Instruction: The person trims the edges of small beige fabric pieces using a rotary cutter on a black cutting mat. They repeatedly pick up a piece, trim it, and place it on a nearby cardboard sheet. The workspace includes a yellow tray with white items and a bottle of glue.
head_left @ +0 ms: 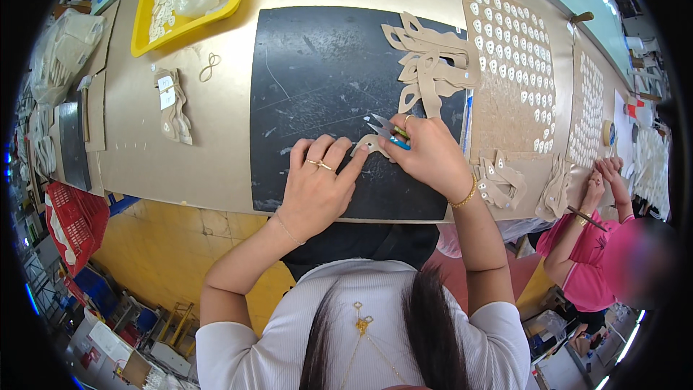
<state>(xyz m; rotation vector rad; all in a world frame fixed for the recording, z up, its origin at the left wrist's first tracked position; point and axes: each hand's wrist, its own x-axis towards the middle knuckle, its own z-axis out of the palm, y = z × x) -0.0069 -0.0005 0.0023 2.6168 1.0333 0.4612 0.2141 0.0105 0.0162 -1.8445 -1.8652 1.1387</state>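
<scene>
In my closed right hand (437,155) is a pair of thread snips (393,136) with blue and green handles. Their pointed blades are parted and reach left over the black cutting mat (310,79). Beneath the blades lies a curved beige shoe-upper piece (370,143) with a small dark spot. My left hand (315,180) holds this piece at its left end, the index fingertip pressing on top; the thumb is hidden. Beyond my right hand, a loose pile of similar beige pieces (433,61) overlaps the mat's right edge.
At the back left stands a yellow tray (137,36) with small pale pieces and a plastic bag. A labelled bundle of beige pieces (173,112) lies left of the mat. On the right, brown boards (498,94) carry rows of pale pieces. A co-worker in pink (588,267) works at far right.
</scene>
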